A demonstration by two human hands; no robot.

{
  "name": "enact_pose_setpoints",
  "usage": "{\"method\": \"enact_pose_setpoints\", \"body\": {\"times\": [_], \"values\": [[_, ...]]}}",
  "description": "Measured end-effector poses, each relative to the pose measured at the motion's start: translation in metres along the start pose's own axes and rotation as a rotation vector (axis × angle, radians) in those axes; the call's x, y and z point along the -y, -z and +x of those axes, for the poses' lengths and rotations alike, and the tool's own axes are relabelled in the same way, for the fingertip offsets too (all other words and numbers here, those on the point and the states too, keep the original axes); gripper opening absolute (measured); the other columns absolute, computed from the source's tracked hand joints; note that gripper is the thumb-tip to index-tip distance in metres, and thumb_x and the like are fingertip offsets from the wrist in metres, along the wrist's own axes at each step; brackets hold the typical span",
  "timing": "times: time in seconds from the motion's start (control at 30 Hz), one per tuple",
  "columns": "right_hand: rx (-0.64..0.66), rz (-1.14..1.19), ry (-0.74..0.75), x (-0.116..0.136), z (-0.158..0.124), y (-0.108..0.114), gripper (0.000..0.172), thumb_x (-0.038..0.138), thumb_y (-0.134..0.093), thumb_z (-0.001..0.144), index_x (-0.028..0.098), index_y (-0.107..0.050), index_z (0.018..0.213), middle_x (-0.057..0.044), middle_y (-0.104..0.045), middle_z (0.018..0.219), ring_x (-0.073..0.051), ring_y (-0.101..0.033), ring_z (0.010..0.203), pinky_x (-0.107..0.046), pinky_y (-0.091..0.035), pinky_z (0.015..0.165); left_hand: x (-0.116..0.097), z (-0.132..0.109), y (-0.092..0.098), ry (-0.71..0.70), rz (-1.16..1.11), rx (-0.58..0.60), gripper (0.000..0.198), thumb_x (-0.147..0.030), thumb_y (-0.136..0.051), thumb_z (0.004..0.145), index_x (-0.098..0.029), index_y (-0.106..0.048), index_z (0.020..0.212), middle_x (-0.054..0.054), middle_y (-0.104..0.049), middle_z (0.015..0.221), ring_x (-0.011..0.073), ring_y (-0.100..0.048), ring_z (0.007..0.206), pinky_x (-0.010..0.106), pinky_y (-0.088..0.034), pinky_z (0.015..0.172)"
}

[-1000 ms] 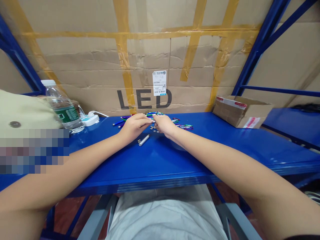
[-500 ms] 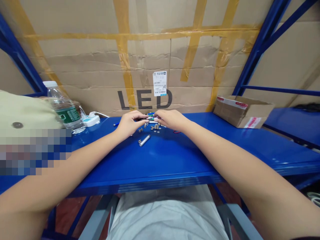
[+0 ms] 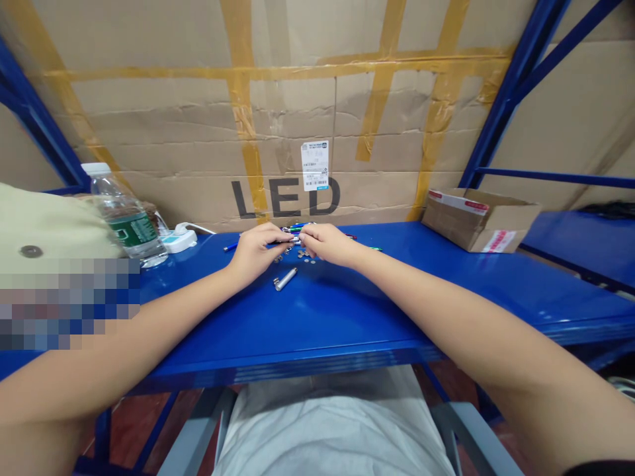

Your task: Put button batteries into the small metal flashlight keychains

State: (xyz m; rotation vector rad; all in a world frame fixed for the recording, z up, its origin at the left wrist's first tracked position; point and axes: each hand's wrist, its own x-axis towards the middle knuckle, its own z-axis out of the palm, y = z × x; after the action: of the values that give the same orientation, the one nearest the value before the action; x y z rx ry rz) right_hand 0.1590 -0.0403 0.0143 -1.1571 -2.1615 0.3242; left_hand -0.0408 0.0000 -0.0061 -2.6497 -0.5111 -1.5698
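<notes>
My left hand (image 3: 256, 253) and my right hand (image 3: 327, 244) meet at the middle of the blue steel shelf (image 3: 317, 317). The left fingers pinch a slim metal tube (image 3: 280, 243), and my right fingertips are at its far end. Several small round silver parts (image 3: 310, 260) lie just below my right hand. Under the gap between my hands rests a silver metal cylinder (image 3: 286, 279). Several colourful metal rods (image 3: 297, 229) lie in a heap behind my fingers, partly hidden. A blue rod (image 3: 231, 246) pokes out left of my left hand.
A water bottle (image 3: 126, 218) and a white power strip (image 3: 178, 241) stand at the left, partly behind a beige cloth item (image 3: 49, 225). A cardboard box (image 3: 479, 220) sits at the right. A large taped carton (image 3: 297, 112) backs the shelf.
My right hand has moved left, closer to my left hand, since half a second ago. The view has shifted very slightly.
</notes>
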Motion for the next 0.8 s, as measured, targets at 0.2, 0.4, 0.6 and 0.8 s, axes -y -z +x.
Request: {"method": "enact_pose_setpoints", "body": {"times": [0.2,0.4,0.6,0.8], "values": [[0.106,0.558,-0.248,0.000,0.002,-0.008,0.024,0.020,-0.039,0.093,0.019,-0.049,0.072,0.004,-0.048,0.050,-0.007,-0.040,0.041,-0.020,-0.031,0.041,0.006,-0.002,0.000,-0.197,0.095,0.001,0.017,-0.032,-0.062,0.089,-0.020,-0.073,0.087,0.006,-0.073,0.085,0.0150,-0.068,0.080,0.028,-0.055,0.074],[0.184,0.680,-0.359,0.000,0.006,-0.005,0.032,0.026,-0.033,0.097,0.019,-0.047,0.069,0.004,-0.046,0.048,-0.007,-0.035,0.037,-0.021,-0.029,0.039,0.005,0.005,0.000,-0.190,0.107,0.011,0.016,-0.032,-0.062,0.088,-0.020,-0.074,0.087,0.005,-0.073,0.085,0.0148,-0.068,0.079,0.027,-0.055,0.073],[0.027,0.071,-0.012,-0.010,0.000,0.014,0.027,0.035,-0.043,0.096,0.018,-0.055,0.078,-0.001,-0.060,0.068,-0.012,-0.052,0.058,-0.024,-0.037,0.057,-0.001,0.009,0.001,0.022,0.032,0.019,0.014,-0.032,-0.071,0.081,-0.020,-0.076,0.086,0.005,-0.072,0.079,0.0156,-0.066,0.074,0.028,-0.053,0.068],[0.008,-0.336,0.168,-0.016,0.000,0.020,0.013,0.028,-0.050,0.092,0.021,-0.060,0.095,-0.005,-0.066,0.090,-0.017,-0.056,0.078,-0.025,-0.032,0.064,0.002,0.008,0.003,0.068,-0.001,0.036,0.016,-0.035,-0.072,0.079,-0.022,-0.076,0.087,0.004,-0.072,0.080,0.0156,-0.065,0.074,0.028,-0.053,0.067]]}}
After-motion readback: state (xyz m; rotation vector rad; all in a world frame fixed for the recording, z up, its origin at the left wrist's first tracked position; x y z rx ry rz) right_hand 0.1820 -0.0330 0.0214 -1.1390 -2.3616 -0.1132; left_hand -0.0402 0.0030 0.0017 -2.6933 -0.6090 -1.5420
